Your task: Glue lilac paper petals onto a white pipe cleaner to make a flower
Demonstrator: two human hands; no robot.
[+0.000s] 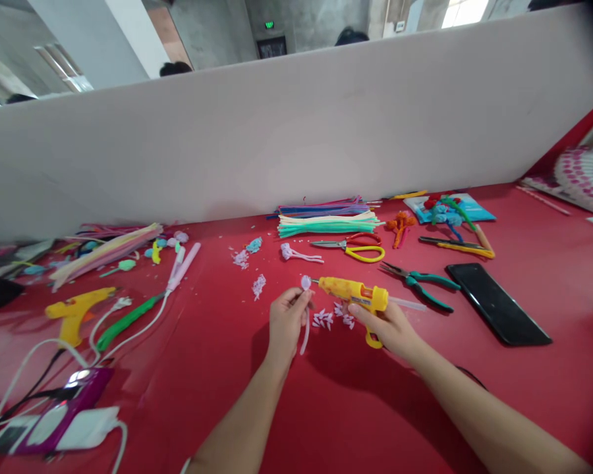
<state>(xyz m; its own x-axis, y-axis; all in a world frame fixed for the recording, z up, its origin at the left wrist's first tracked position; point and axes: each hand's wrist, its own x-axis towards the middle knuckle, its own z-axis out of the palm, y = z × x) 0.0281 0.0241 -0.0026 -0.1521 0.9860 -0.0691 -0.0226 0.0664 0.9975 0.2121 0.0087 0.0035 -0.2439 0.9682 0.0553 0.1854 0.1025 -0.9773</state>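
Observation:
Between the fingertips of my left hand [290, 319] is a pale lilac pipe-cleaner flower [306, 282], its stem hanging down. My right hand [386, 327] is wrapped round the handle of a yellow glue gun [352, 290], whose nozzle points left at the flower head; whether they touch is too small to tell. A clear glue stick [408, 303] sticks out of the gun's back. Small lilac pieces [323, 319] lie on the red table just below the gun. Another lilac flower with stems [296, 253] rests behind my left hand.
Scissors [356, 249], teal pliers [419, 281] and a black phone [497, 303] lie to the right. Pipe-cleaner bundles [329, 224] sit at the back. On the left are another yellow glue gun [76, 311], a power strip [62, 415] and cables. A white partition [257, 138] stands behind.

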